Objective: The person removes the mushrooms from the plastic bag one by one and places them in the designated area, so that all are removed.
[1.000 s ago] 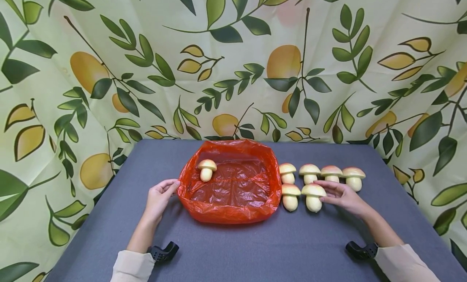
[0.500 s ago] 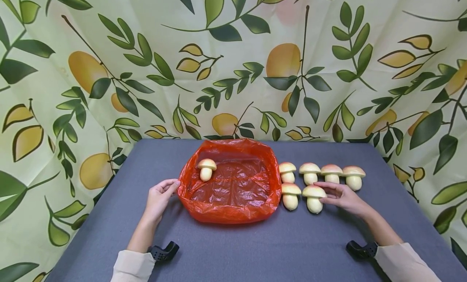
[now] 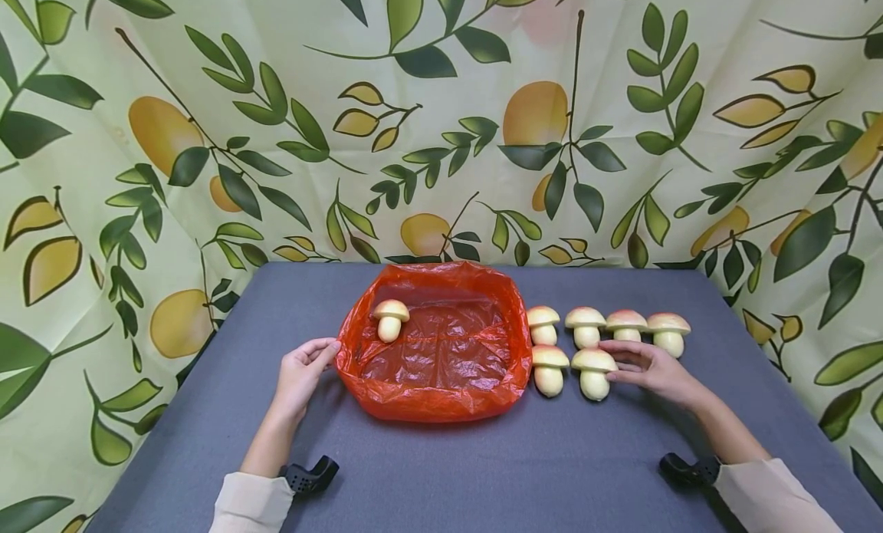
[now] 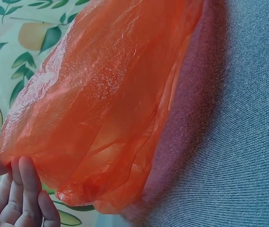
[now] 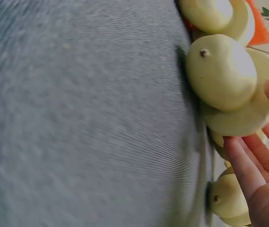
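Observation:
A red plastic bag (image 3: 441, 406) stands on the table with its mouth spread wide, and one model mushroom (image 3: 390, 326) lies inside at the left. My left hand (image 3: 306, 368) pinches the bag's left rim between thumb and fingers; the left wrist view shows the thin red film (image 4: 101, 94) at the fingertips. Right of the bag, my right hand (image 3: 651, 372) is at the right edge of a pale-capped mushroom (image 3: 595, 383). In the right wrist view, fairly straight fingers (image 5: 243, 165) reach its cap (image 5: 240, 120), with the thumb apart from the fingers.
Another mushroom (image 3: 549, 380) lies between that one and the bag. Behind them a row of several mushrooms (image 3: 586, 330) runs rightward, the end one (image 3: 668, 337) just behind my right hand. A leaf-patterned cloth (image 3: 441, 134) hangs behind the grey-blue table (image 3: 441, 479).
The mushroom at my right hand has shifted very slightly, and the right hand has eased a little to the right. My left hand and the bag have stayed put.

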### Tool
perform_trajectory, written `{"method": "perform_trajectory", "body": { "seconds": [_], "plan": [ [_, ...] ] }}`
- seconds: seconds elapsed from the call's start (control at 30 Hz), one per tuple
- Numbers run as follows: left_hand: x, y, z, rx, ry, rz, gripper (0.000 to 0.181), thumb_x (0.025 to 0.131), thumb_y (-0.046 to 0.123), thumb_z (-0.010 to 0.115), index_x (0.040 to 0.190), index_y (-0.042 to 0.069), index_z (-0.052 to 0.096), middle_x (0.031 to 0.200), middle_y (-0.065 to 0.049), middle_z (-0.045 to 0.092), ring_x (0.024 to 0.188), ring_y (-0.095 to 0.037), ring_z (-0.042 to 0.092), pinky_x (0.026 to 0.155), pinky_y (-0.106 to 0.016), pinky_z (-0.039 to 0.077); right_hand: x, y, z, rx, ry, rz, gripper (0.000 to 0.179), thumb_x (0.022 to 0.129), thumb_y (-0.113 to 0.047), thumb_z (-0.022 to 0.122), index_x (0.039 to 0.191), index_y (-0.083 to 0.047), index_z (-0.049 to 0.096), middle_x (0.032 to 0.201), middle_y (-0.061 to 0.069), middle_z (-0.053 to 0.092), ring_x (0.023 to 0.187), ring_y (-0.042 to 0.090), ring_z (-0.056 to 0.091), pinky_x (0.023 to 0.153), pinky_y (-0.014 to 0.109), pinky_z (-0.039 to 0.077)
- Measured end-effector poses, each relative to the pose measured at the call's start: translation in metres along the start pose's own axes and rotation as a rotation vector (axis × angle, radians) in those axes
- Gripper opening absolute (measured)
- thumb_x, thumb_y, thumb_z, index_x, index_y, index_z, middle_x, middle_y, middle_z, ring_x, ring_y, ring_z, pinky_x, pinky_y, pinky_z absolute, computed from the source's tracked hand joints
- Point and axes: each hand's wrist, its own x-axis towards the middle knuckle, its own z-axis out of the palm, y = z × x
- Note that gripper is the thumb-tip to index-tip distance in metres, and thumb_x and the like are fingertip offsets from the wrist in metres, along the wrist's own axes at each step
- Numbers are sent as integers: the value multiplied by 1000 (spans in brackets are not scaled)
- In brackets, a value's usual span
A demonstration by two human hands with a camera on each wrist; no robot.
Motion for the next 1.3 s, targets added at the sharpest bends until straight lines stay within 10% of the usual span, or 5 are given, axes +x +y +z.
{"method": "perform_trajectory", "body": {
  "seconds": [1.3],
  "plan": [
    [-1, 2, -1, 25, -25, 7, 27, 96, 17, 59, 108, -7, 64, 70, 23, 66, 68, 3, 64, 73, -22, 55, 31, -54, 16, -64, 54, -6, 38, 89, 4, 62, 121, 20, 50, 111, -23, 66, 103, -7, 64, 83, 12, 52]
  ]
}}
